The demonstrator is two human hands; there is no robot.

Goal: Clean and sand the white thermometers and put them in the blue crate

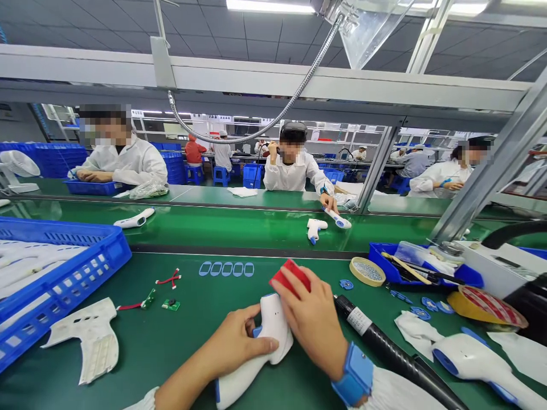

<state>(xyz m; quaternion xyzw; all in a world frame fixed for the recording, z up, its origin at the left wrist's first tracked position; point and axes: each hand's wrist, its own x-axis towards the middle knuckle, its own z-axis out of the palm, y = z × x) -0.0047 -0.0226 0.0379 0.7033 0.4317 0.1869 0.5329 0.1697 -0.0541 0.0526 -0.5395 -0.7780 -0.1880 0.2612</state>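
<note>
My left hand (pixel 231 344) is closed around the handle of a white thermometer gun (pixel 274 320) with blue trim, its head pointing away from me. Pinched in my right hand (pixel 315 319) is a flat red pad (pixel 291 277), just above and right of the gun's head; whether the pad touches the gun I cannot tell. To the right of my wrist lies a black electric screwdriver (pixel 384 347). On the left rests an open white gun-shaped half shell (pixel 96 336), with a small green circuit board (pixel 171 304) and red wires (pixel 170 279) nearby.
A blue crate (pixel 96 250) of white parts stands left. Blue frames (pixel 226 269) lie in a row ahead. At right are a tub of screws (pixel 367 271), a blue tool tray (pixel 427 279) and another thermometer gun (pixel 482 361). Across the green belt (pixel 239 225), a co-worker's hand (pixel 329 202) touches a gun.
</note>
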